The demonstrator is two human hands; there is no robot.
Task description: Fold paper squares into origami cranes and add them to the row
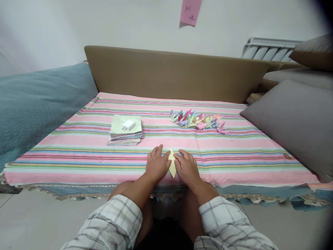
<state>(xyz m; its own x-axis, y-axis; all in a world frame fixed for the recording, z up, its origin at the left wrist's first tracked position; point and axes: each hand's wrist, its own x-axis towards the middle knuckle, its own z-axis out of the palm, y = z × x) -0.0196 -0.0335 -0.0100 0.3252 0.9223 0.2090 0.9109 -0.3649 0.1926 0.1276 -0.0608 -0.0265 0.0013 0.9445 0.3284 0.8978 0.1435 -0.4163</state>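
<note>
Yellow paper (173, 169) runs lengthwise up-frame, lower centre, your left hand (157, 163) and right hand (187, 167) touching either side, can't tell if pinching.

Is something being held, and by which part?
The left hand and right hand touch the folded yellow paper at its sides; whether they grip it cannot be told.

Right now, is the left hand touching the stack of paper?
Apart: the head view shows striped cloth between the left hand and the stack of paper.
</note>
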